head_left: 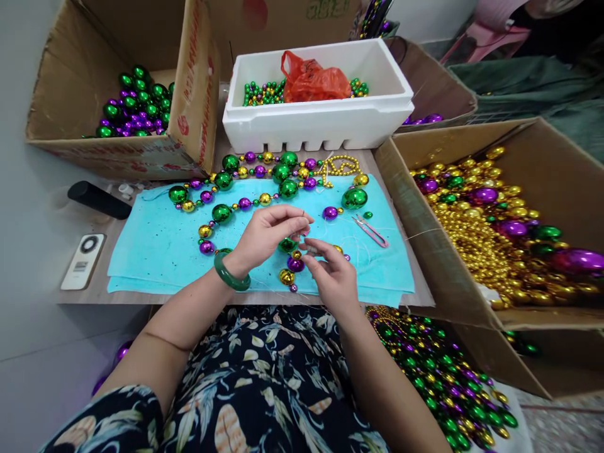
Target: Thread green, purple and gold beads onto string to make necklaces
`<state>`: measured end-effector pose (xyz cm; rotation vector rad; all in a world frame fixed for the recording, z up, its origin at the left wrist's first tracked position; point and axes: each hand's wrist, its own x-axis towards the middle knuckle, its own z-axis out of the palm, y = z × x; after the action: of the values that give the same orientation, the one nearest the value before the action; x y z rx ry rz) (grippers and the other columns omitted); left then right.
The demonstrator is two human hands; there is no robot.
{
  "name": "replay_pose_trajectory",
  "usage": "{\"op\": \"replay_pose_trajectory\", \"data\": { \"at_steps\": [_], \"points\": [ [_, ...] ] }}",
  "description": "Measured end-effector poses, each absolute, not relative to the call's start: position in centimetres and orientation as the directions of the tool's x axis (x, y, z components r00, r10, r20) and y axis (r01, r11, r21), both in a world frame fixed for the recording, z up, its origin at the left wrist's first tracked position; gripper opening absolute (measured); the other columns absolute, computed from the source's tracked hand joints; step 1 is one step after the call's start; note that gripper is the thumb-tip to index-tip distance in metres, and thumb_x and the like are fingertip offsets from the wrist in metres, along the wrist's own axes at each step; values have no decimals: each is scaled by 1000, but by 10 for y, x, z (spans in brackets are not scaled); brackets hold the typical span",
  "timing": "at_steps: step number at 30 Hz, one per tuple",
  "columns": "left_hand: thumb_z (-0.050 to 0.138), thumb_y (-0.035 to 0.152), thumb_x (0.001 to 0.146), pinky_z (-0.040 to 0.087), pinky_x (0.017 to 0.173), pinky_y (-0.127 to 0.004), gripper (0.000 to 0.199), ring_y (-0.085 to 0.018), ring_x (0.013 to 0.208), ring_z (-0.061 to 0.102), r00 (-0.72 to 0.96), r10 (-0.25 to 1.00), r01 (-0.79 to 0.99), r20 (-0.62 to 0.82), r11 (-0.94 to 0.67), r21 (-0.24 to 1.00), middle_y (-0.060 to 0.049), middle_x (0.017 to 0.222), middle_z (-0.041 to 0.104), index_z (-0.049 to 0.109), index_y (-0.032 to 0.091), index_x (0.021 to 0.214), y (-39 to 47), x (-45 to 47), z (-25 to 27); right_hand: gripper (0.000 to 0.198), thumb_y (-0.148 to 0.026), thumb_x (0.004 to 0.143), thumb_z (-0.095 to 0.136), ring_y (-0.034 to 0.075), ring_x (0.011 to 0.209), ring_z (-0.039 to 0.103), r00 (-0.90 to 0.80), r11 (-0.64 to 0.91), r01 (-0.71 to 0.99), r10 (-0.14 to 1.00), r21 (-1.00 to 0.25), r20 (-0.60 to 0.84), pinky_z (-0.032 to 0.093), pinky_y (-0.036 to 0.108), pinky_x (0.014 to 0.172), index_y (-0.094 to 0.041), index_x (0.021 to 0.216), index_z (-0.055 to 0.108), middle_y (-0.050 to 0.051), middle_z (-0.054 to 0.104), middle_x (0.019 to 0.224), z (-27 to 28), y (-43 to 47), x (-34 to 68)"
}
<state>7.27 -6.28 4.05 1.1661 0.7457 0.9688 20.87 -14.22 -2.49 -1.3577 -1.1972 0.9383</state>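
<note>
Over the turquoise towel (155, 251), both hands meet at one spot. My left hand (274, 236) has thumb and forefinger pinched together; a small pinkish piece shows at the tips, too little to name. My right hand (330, 274) is bent with its fingertips just beside the left's, and what they hold is hidden. Directly below hang or lie a green bead (287, 245), a purple bead (296, 264) and a gold bead (286, 277). A long string of green, purple and gold beads (221, 214) curves behind. Pink-handled thread snips (372, 233) lie to the right.
A white foam box (316, 126) with a red plastic bag (314, 78) stands at the back. Cardboard boxes of beads flank it, at left (189, 94) and right (472, 314). A white device (83, 261) and a black cylinder (99, 199) are at the table's left.
</note>
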Motion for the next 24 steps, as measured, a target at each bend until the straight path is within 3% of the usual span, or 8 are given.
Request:
{"op": "replay_pose_trajectory", "data": {
  "at_steps": [5, 10, 13, 16, 18, 20, 22, 24],
  "points": [
    [69, 27, 77, 46, 60, -22, 10, -9, 63, 57, 334, 936, -277, 109, -12, 961, 0, 71, 65, 69, 17, 80, -55, 75, 50, 19, -36, 79, 63, 13, 59, 57, 107, -20, 50, 994, -999, -14, 46, 25, 53, -17, 82, 65, 4, 68, 75, -27, -130, 207],
    [46, 29, 91, 51, 76, -31, 25, -17, 92, 61, 445, 878, 24, 175, -207, 978, -7, 97, 67, 64, 20, 105, -37, 66, 20, 21, -37, 78, 63, 8, 47, 49, 127, -75, -70, 988, -995, -83, 40, 20, 45, -19, 83, 55, 0, 65, 65, -33, -132, 217],
    [50, 12, 82, 41, 98, -46, 40, -26, 120, 47, 670, 730, 368, 133, -483, 794, -10, 126, 56, 58, 22, 120, -37, 58, -9, 24, -40, 80, 61, 8, 46, 51, 232, -113, -115, 963, -987, -138, 36, 19, 41, -20, 88, 51, -2, 62, 62, -34, -134, 225],
    [53, 2, 71, 34, 104, -53, 56, -31, 127, 37, 768, 640, 524, -28, -603, 601, -11, 139, 43, 55, 23, 123, -44, 54, -32, 25, -41, 81, 60, 9, 45, 51, 262, -162, -120, 947, -980, -188, 34, 18, 40, -20, 91, 52, -4, 58, 58, -34, -138, 229],
    [57, 4, 71, 33, 105, -52, 56, -30, 126, 39, 729, 684, 537, -32, -543, 645, -11, 137, 44, 54, 23, 123, -45, 54, -40, 24, -41, 81, 60, 8, 43, 47, 266, -171, -112, 944, -979, -196, 34, 18, 41, -20, 90, 53, -5, 55, 54, -35, -142, 229],
    [65, 14, 72, 37, 104, -48, 52, -28, 122, 44, 577, 816, 461, 13, -339, 820, -11, 131, 48, 52, 22, 122, -42, 54, -41, 24, -41, 80, 60, 8, 42, 44, 251, -172, -96, 949, -980, -192, 33, 19, 41, -19, 87, 54, -6, 51, 51, -37, -147, 226],
    [65, 30, 77, 47, 92, -41, 45, -25, 110, 54, 385, 918, 193, -93, 18, 981, -12, 120, 55, 51, 19, 118, -34, 51, -36, 25, -42, 79, 60, 8, 43, 43, 229, -173, -64, 956, -983, -183, 33, 20, 41, -19, 84, 55, -6, 48, 49, -40, -152, 224],
    [53, 41, 85, 52, 72, -31, 37, -21, 90, 63, 336, 891, -162, -305, 374, 913, -13, 106, 61, 52, 15, 111, -26, 46, -28, 25, -42, 78, 61, 9, 44, 43, 214, -180, -24, 960, -983, -181, 34, 21, 42, -18, 82, 57, -5, 48, 50, -43, -157, 222]
  ]
}}
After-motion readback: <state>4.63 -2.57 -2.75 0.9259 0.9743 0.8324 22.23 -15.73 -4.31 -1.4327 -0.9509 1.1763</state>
